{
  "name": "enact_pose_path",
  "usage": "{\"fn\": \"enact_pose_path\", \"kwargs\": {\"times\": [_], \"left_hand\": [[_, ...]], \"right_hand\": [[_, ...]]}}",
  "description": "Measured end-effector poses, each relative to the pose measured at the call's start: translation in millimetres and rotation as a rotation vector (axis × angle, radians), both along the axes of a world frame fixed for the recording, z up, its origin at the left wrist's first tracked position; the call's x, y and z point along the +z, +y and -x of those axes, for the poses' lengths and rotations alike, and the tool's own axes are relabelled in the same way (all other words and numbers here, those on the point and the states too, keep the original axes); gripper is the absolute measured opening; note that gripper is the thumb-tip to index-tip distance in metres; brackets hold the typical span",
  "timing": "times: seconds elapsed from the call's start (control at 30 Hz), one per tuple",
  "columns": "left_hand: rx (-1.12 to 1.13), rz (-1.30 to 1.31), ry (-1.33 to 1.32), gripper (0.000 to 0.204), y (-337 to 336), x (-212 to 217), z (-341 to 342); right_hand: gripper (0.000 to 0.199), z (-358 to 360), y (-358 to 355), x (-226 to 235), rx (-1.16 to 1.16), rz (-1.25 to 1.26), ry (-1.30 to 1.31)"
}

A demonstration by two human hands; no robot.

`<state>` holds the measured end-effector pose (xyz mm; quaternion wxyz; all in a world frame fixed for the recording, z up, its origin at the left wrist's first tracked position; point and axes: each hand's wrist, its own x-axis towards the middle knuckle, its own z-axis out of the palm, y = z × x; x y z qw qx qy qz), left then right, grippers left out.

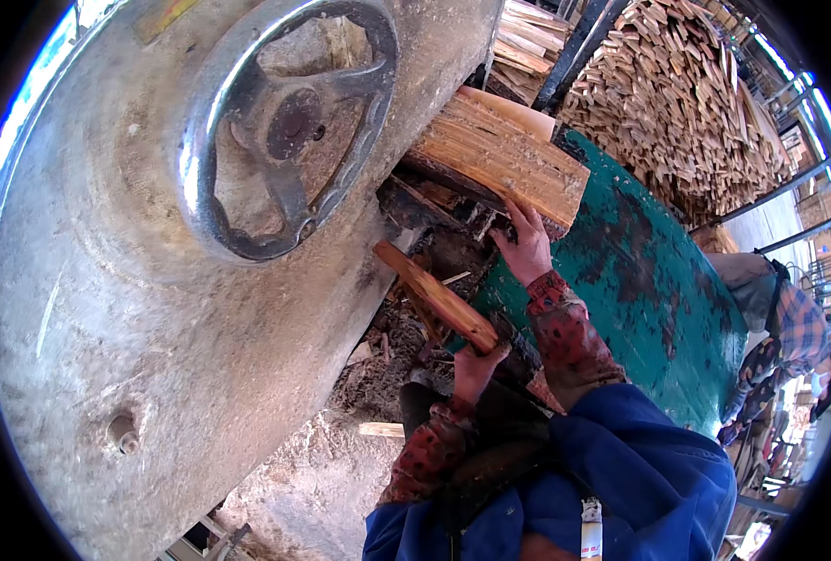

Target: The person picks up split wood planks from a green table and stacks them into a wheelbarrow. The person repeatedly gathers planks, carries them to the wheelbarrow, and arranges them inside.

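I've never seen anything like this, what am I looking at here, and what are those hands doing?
This is one picture from a wide-angle camera on a person's head, looking down, so edges bend. The big grey metal housing with a handwheel is part of a wood-cutting machine. Beside it is a worn green table. The left hand grips a split wood strip; the right hand rests on a larger wood block. Stacked cut wood lies behind. Another person stands at right.

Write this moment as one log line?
left hand: grips wood strip | right hand: on wood block | green table
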<state>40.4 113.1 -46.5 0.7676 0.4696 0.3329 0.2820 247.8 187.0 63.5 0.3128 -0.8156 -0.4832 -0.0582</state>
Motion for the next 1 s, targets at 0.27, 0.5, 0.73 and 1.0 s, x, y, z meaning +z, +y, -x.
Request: {"fn": "enact_pose_path", "kwargs": {"times": [0.27, 0.5, 0.73, 1.0], "left_hand": [[-0.015, -0.019, 0.043, 0.031, 3.4, 6.6, 1.5], [-0.054, 0.094, 0.046, 0.031, 5.0, 17.6, 4.3], [-0.023, 0.161, 0.006, 0.030, 2.5, 19.8, 1.9], [0.042, 0.165, -0.075, 0.032, -7.1, 5.8, 0.1]], "right_hand": [[0.059, -7.2, -4.7, -18.2, 0.007, 0.017, -0.049], [0.062, -13.8, 17.0, -10.3, 0.061, 0.305, 0.088], [0.100, 37.9, 115.7, 13.9, 0.235, 0.379, -0.130], [0.086, 22.1, 153.9, -7.1, 0.181, 0.475, -0.205]]}}
